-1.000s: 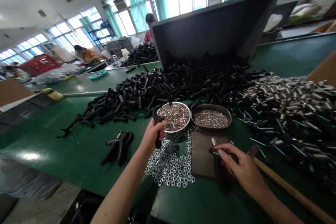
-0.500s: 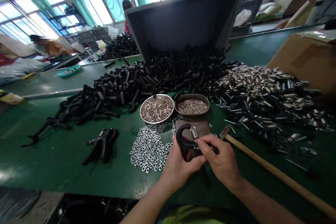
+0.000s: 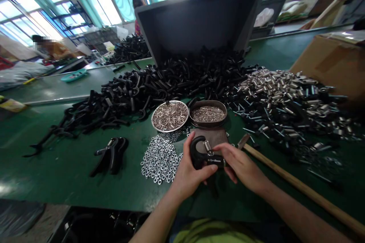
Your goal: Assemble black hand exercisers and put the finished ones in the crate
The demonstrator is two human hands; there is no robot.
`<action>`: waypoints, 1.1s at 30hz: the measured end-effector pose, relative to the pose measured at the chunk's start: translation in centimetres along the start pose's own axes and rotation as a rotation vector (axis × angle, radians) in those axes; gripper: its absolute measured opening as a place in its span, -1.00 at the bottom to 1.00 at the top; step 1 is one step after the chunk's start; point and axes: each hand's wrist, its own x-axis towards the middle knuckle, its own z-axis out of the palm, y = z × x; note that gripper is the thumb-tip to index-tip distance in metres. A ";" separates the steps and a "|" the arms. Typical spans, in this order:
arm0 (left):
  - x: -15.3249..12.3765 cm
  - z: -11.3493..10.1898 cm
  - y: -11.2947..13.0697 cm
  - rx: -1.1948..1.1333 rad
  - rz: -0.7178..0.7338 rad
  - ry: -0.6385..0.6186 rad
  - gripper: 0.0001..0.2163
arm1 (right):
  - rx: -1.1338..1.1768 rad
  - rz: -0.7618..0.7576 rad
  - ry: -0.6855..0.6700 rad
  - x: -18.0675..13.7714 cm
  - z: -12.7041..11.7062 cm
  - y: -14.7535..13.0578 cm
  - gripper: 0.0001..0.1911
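Note:
Both my hands hold a black hand-gripper part [image 3: 199,153] with a curved hook end and a small silver spring [image 3: 208,145] on top. My left hand [image 3: 189,172] wraps its lower handle, and my right hand [image 3: 242,165] pinches the other black arm near the spring. They hover over a dark metal plate [image 3: 209,134] on the green table [image 3: 71,182]. Just beyond are a round dish of silver pins [image 3: 170,115] and an oval dish of small silver bits [image 3: 208,113]. A patch of loose silver nuts [image 3: 159,157] lies left of my hands.
A big heap of black handle parts [image 3: 159,83] spills from a tipped grey bin [image 3: 199,19]. Silver springs and rods [image 3: 285,95] pile at the right, beside a cardboard box [image 3: 330,62]. A wooden-handled hammer [image 3: 299,190] lies at the right. Assembled black grippers [image 3: 111,153] lie left. People sit far back.
My left hand left the pin dish carrying a black part and met my right hand before me. Since half a second ago the two pieces have closed together slightly.

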 end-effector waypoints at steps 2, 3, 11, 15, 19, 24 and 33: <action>-0.1 -0.1 -0.1 0.132 0.079 -0.022 -0.14 | 0.124 0.102 -0.205 0.9 0.2 -0.2 -0.46; -0.1 -0.1 -0.2 0.190 0.111 -0.028 -0.18 | 0.147 0.094 -0.262 1.2 0.4 -0.4 -0.48; -0.8 0.6 -2.7 0.196 0.152 0.130 -0.26 | -0.283 -0.103 -0.001 1.1 1.9 -2.1 -0.71; -1.1 0.2 -3.2 0.315 0.178 0.056 -0.27 | -0.393 -0.096 -0.101 0.7 1.8 -2.5 -0.72; 0.2 0.0 -3.1 0.332 0.147 -0.022 -0.27 | -0.474 -0.076 -0.077 1.7 1.6 -1.8 -0.73; 3.7 -0.9 -3.4 0.522 0.137 -0.014 -0.34 | -0.792 -0.024 -0.122 4.7 0.5 -0.8 -0.57; 9.1 -8.3 -0.2 1.211 0.331 0.433 -0.84 | -1.070 -0.365 -0.019 12.6 1.5 -4.4 -0.75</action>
